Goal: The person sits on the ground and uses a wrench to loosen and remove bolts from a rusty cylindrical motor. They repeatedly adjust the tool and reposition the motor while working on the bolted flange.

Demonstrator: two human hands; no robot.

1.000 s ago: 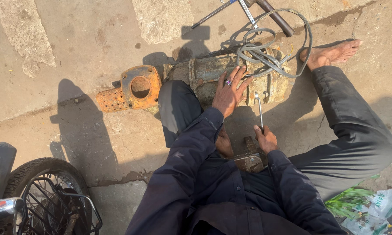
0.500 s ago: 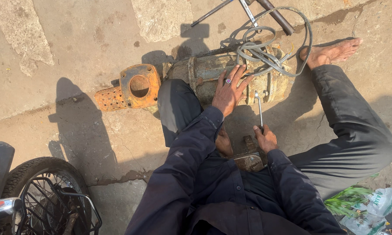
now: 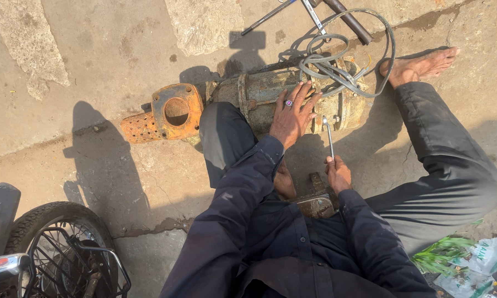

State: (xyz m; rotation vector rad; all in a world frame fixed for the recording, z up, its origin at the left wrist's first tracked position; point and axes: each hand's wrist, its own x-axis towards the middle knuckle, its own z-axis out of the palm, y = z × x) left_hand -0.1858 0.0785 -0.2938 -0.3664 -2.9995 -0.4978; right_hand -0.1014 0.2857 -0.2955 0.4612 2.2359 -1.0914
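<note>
1. Nearest you, a motorcycle wheel [image 3: 55, 243] with its wire rack sits well to the left of the pump, and crumpled plastic bags with green leaves [image 3: 469, 262] lie to its near right.
2. Between your legs, just on your side of the pump, a small rusty metal part [image 3: 314, 201] rests on the pavement [image 3: 94, 55].
3. Your right hand [image 3: 338, 174] is closed in a fist around the lower end of a slim metal wrench [image 3: 328, 138]. The tool stands nearly upright from the fist, its far tip meeting the pump's near side.
4. Your left hand [image 3: 292, 116] lies flat on top of the rusted pump [image 3: 292, 99], fingers spread and open, gripping nothing, pressing on the housing just left of the wrench tip.
5. The pump lies on its side across your view, long axis running left to right, straight ahead of both hands. Your left hand touches it; your right reaches it only through the wrench.
6. At the pump's left end sits an orange flange with a round hole [image 3: 174, 113].
7. A grey cable [image 3: 348, 66] coils over the pump's right end; your bare right foot [image 3: 419, 65] rests just beyond it.
8. Farthest off, metal rods [image 3: 314, 14] lie behind the pump.
</note>
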